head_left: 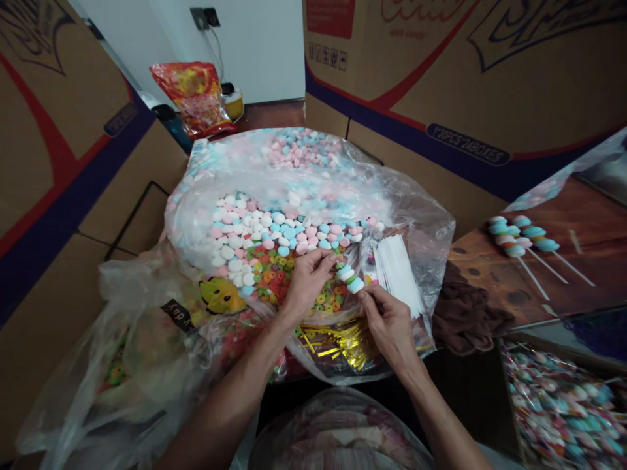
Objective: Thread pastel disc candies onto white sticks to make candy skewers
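Note:
My right hand (389,320) pinches the lower end of a candy skewer (349,279), on which white and blue marshmallow-like pieces sit with a green ring between them. At the skewer's upper end, my left hand (313,274) has thumb and forefinger closed on what looks like a small gummy ring (339,262), partly hidden by the fingers. Beneath both hands lie loose gummy rings (274,277) in red, orange, yellow and green. Pink, white and blue marshmallow-like candies (289,232) are heaped just behind. Beside my right hand rests a bundle of white sticks (399,271).
Gold twist ties (355,346) lie at the front. Several finished skewers (522,236) rest on the wooden surface at right, above a box of wrapped candies (563,398). Large cartons (441,85) stand behind and at left. Clear plastic (122,365) and a brown cloth (465,316) flank the candies.

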A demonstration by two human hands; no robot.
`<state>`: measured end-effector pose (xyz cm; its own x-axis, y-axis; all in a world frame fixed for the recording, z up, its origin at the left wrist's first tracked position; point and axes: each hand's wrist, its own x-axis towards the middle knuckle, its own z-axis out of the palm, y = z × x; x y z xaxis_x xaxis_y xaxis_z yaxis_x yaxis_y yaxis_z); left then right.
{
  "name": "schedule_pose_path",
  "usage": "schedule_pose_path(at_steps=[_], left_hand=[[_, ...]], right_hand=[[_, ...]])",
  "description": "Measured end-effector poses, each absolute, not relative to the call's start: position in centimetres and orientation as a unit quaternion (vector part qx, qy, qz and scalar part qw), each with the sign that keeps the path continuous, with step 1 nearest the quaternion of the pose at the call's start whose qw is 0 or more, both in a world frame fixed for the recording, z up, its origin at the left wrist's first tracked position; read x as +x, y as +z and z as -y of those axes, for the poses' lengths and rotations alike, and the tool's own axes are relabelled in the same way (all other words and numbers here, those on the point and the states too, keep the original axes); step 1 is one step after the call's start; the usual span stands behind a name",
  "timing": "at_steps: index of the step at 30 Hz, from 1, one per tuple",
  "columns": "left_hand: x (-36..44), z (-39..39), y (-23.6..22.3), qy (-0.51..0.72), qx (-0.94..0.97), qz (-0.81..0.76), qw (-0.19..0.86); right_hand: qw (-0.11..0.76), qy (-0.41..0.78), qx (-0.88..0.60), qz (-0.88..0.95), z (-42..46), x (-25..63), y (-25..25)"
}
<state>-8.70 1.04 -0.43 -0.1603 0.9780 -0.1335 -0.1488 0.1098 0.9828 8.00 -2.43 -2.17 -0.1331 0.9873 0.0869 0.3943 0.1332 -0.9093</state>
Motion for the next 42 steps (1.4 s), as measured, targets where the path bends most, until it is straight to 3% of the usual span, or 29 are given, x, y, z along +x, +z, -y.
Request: schedule_pose_path(at_steps=[13, 21, 24, 26, 29, 31, 36, 42], left_hand=[[-7.7, -0.5, 0.8, 0.539, 0.259, -0.488, 0.636], [-6.9, -1.2, 0.7, 0.514, 0.305, -0.499, 0.627], [-7.3, -3.3, 1.0, 0.513, 0.413, -0.547, 0.517], [-7.5, -4.9, 1.1, 0.466, 0.535, -0.599, 0.37], [-7.5, -6.5, 0.9, 0.288, 0.68, -0.65, 0.178], [-7.0, -6.8, 0.7, 0.172, 0.714, -0.671, 0.104], [-5.7, -7.1, 0.7, 0.061, 0.704, -0.706, 0.048], [-6.1, -6.5, 0.5, 0.107, 0.691, -0.713, 0.054]], right_hand=[[0.406, 0.359, -0.529, 0.653, 2.9, 7.2, -1.9], [0.446, 0.387, -0.535, 0.604, 2.1, 6.9, -1.8], [0.447, 0.395, -0.541, 0.593, 1.3, 7.3, -1.4], [0.455, 0.391, -0.547, 0.584, 0.9, 7.6, -1.2], [0.461, 0.393, -0.553, 0.572, 0.9, 7.9, -1.5], [0.463, 0.402, -0.555, 0.563, 1.2, 7.9, -2.0], [0.46, 0.415, -0.552, 0.558, 1.8, 7.8, -2.7], [0.46, 0.413, -0.552, 0.559, 1.9, 8.0, -2.6]])
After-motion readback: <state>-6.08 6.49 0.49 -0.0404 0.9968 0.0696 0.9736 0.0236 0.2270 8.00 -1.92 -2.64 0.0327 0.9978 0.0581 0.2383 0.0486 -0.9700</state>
